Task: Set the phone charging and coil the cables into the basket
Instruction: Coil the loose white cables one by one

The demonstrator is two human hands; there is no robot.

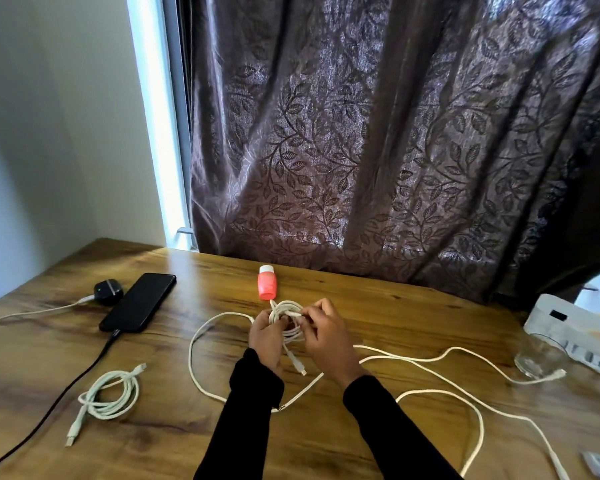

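A black phone (139, 303) lies on the wooden table (378, 306) at the left, with a black cable (66, 386) plugged into its near end. At the table's middle my left hand (265, 337) grips a small coil of white cable (286, 318), and my right hand (323, 332) pinches a strand at the coil's top. One plug end (300, 367) hangs below my hands. A finished white coil (110, 396) lies on the table at the left front. Long loose white cable (440, 393) trails across the right half. No basket is in view.
A red bottle with a white cap (267, 284) stands just behind my hands. A black earbud case (108, 292) with a white lead sits beside the phone. A clear glass (537, 356) and a white box (575, 332) stand at the right edge. A dark curtain (395, 133) hangs behind.
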